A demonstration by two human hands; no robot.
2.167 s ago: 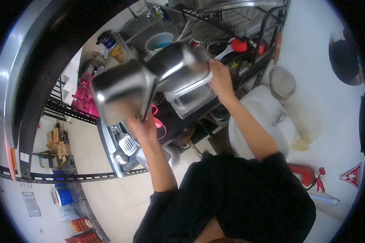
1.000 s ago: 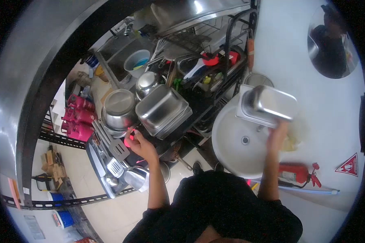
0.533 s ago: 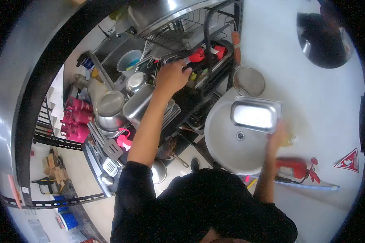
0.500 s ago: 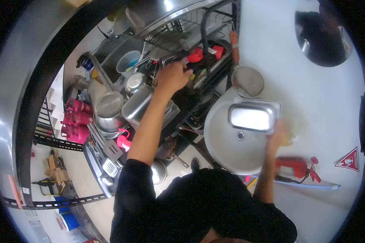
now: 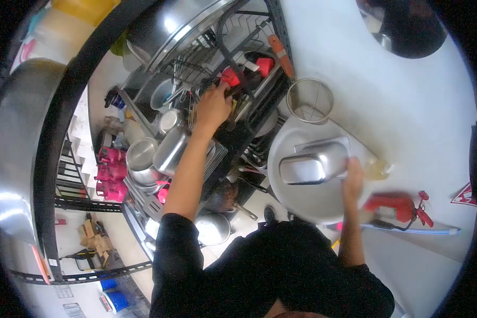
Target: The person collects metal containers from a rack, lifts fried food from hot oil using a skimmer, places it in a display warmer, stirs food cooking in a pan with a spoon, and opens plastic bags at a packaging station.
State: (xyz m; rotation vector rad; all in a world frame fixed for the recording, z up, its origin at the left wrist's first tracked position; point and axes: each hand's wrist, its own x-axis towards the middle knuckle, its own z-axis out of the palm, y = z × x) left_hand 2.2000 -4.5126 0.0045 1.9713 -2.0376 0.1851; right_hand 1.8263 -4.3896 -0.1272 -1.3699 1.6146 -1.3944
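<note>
My right hand (image 5: 353, 180) grips the edge of a shiny rectangular stainless steel food pan (image 5: 307, 168), holding it tilted above the round white sink (image 5: 281, 199). Behind the pan, part of a second flat metal rim shows; I cannot tell whether it is a separate piece. At the rack, my left hand (image 5: 214, 110) reaches in among utensils with its fingers curled. Whatever lies in those fingers is hidden. Just beyond the fingertips is a red object (image 5: 230, 77). Below the left wrist, an upturned metal pan (image 5: 170, 150) rests on the rack.
A round strainer (image 5: 310, 100) with an orange handle (image 5: 281, 55) hangs by the sink. Metal pots (image 5: 142, 153) and a slotted turner (image 5: 152, 204) lie on the left. A fire extinguisher (image 5: 395, 208) is at right; pink gas cylinders (image 5: 111, 172) stand far left.
The view has shifted. My right hand has brought the steel pan left and tilted it over the sink. My left hand remains at the rack, and the black-handled item beside it no longer shows clearly.
</note>
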